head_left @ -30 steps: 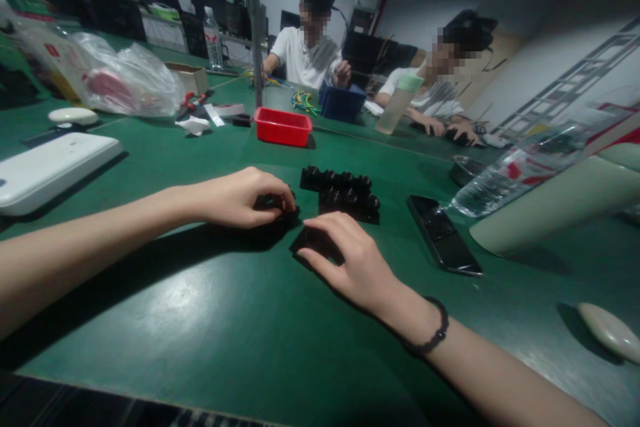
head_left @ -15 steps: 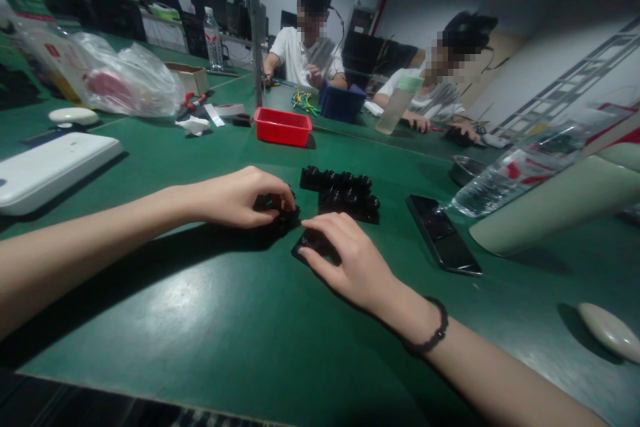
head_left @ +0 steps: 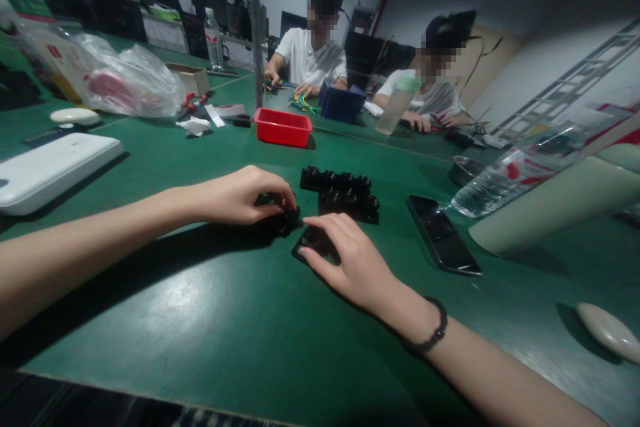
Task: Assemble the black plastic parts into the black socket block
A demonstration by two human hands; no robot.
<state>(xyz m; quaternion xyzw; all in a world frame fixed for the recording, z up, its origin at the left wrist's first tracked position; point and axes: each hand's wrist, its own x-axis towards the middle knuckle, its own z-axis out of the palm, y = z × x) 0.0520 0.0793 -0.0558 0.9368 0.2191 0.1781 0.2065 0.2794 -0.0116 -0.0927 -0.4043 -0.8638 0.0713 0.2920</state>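
Observation:
My left hand [head_left: 255, 197] is curled over a dark knobbed piece [head_left: 287, 220] on the green table [head_left: 210, 340], its thumb and fingers around the piece's top. My right hand [head_left: 345, 250] rests just to the right, thumb and fingers bent around a flat black piece [head_left: 310, 240] that it partly covers. Beyond the hands lie two rows of black round-knobbed parts [head_left: 337, 179], the nearer one on a dark flat base [head_left: 367, 215]. The fingers hide much of both held pieces.
A red bin [head_left: 283, 128] stands behind the parts. Right are a phone [head_left: 443, 233], a pale green cylinder [head_left: 550, 203] and a plastic bottle [head_left: 515, 170]. A white device [head_left: 60, 163] and plastic bag [head_left: 133, 80] lie left. Two people sit across the table, near a blue bin [head_left: 341, 101].
My hands have barely moved. Across the table, one person's head has shifted right with a hand lowered to the wires; the other person's head has shifted left.

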